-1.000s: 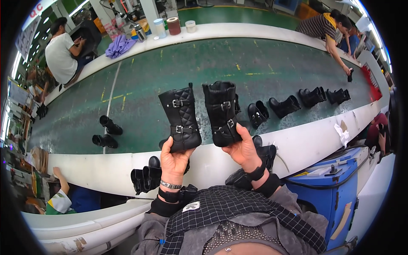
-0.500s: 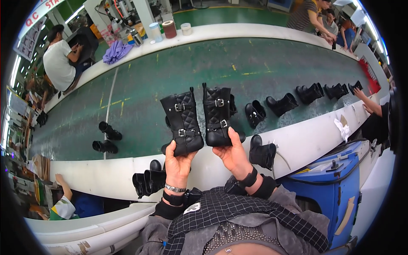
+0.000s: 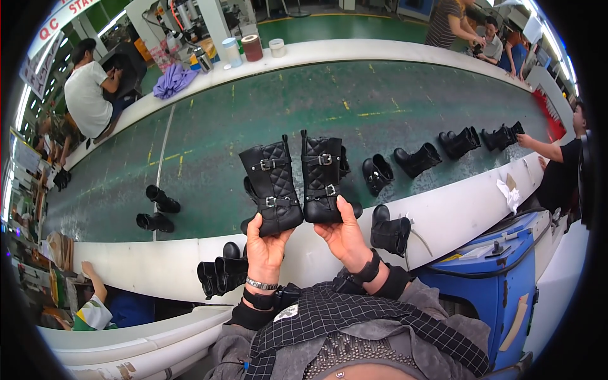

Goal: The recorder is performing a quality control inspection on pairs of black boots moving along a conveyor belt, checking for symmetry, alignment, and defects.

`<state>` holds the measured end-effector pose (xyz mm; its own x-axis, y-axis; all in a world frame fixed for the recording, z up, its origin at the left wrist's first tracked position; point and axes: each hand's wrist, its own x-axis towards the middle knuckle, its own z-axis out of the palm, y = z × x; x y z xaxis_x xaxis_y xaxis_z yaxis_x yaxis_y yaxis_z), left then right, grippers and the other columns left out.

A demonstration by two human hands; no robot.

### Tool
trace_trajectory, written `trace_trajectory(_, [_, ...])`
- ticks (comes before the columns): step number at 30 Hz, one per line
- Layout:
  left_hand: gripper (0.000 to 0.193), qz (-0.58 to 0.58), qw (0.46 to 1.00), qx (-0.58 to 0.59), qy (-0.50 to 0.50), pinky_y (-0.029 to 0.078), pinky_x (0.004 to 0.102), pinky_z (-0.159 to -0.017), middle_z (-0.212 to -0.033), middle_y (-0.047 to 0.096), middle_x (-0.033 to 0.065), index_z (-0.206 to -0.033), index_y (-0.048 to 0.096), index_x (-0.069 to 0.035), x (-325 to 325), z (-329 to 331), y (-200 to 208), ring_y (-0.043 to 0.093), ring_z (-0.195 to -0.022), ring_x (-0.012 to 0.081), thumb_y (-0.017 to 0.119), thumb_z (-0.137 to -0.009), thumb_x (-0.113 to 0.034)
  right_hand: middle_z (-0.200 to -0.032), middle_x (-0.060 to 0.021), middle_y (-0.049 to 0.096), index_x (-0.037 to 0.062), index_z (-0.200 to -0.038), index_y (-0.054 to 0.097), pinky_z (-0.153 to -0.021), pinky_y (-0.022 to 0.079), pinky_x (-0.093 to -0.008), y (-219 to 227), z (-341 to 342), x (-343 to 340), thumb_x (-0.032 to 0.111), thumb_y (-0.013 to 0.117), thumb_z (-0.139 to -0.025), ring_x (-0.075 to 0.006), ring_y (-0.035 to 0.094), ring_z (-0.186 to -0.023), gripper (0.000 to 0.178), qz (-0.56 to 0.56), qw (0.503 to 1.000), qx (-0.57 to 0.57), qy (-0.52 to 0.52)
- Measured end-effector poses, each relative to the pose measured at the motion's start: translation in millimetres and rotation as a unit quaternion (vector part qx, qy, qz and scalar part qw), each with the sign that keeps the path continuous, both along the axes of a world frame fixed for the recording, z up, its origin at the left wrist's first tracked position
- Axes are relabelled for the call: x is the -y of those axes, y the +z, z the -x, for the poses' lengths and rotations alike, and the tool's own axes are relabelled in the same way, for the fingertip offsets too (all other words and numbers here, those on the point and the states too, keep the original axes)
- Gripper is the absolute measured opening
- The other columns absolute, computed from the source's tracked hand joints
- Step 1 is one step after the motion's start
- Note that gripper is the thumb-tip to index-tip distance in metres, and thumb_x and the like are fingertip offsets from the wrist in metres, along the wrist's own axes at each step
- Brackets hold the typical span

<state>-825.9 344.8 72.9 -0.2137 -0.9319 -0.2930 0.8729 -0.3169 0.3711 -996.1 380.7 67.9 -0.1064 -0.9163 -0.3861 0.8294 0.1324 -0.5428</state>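
Black quilted, silver-buckled boot (image 3: 273,180) rises above the fingers of the left hand (image 3: 266,253), its foot pinched. Fingers of the right hand (image 3: 345,240) pinch a matching black quilted boot (image 3: 320,178) above them.

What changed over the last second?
The right hand turned the right boot so its quilted, buckled side shows and brought it nearer the left boot. The striped-shirt co-worker no longer leans over the green surface; another co-worker's hand is now at the far-right boots. Unchanged: left hand holds the left boot; purple cloth lies on the far ledge.
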Motion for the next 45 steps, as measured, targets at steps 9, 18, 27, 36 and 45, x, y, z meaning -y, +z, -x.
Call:
trace_trajectory(9, [0.048,0.0,1.0,0.0,-0.004,0.04,0.0557,-0.099,-0.121,0.052,0.0189,-0.122,0.043,0.001,2,2,-1,0.051,-0.115,0.0342,0.06,-0.084,-0.025,-0.092,-0.0069,0.06,0.0078,-0.103,0.057,-0.07,0.055,-0.0312,0,-1,3,0.05,0.062,-0.082,-0.0164,0.06,-0.078,0.048,-0.011,1.0,0.008,-0.008])
trace_trajectory(18, [0.047,0.004,1.0,0.0,-0.003,0.038,0.0567,-0.1,-0.121,0.052,0.019,-0.122,0.044,0.001,4,2,-5,0.05,-0.116,0.0348,0.056,-0.087,-0.027,-0.091,-0.0048,0.061,0.0105,-0.105,0.057,-0.067,0.055,-0.0305,-4,0,4,0.048,0.059,-0.085,-0.0161,0.06,-0.076,0.042,0.003,1.0,0.018,-0.002])
trace_trajectory(27, [0.046,0.018,1.0,0.01,0.011,0.044,0.0535,-0.096,-0.119,0.054,0.0169,-0.121,0.044,0.0,-5,1,-4,0.054,-0.111,0.0323,0.058,-0.085,-0.026,-0.097,-0.0059,0.062,0.0096,-0.107,0.057,-0.067,0.056,-0.0305,-2,2,-1,0.046,0.058,-0.086,-0.0159,0.062,-0.084,0.043,0.016,0.999,-0.025,0.013])
trace_trajectory(36, [0.045,0.034,0.999,0.019,0.015,0.046,0.0508,-0.094,-0.118,0.055,0.0144,-0.121,0.046,-0.002,-7,0,-6,0.055,-0.11,0.03,0.058,-0.085,-0.026,-0.099,-0.0055,0.06,0.0091,-0.11,0.055,-0.068,0.056,-0.0313,0,8,0,0.045,0.058,-0.086,-0.016,0.062,-0.084,0.043,0.046,0.998,-0.028,0.036])
trace_trajectory(45, [0.045,0.047,0.998,-0.037,-0.004,0.046,0.047,-0.094,-0.119,0.056,0.0142,-0.121,0.049,-0.003,-2,-2,16,0.055,-0.109,0.0294,0.056,-0.085,-0.029,-0.104,-0.008,0.063,0.0093,-0.116,0.054,-0.068,0.057,-0.0364,7,17,14,0.047,0.053,-0.088,-0.0187,0.064,-0.09,0.047,0.101,0.985,0.001,0.139])
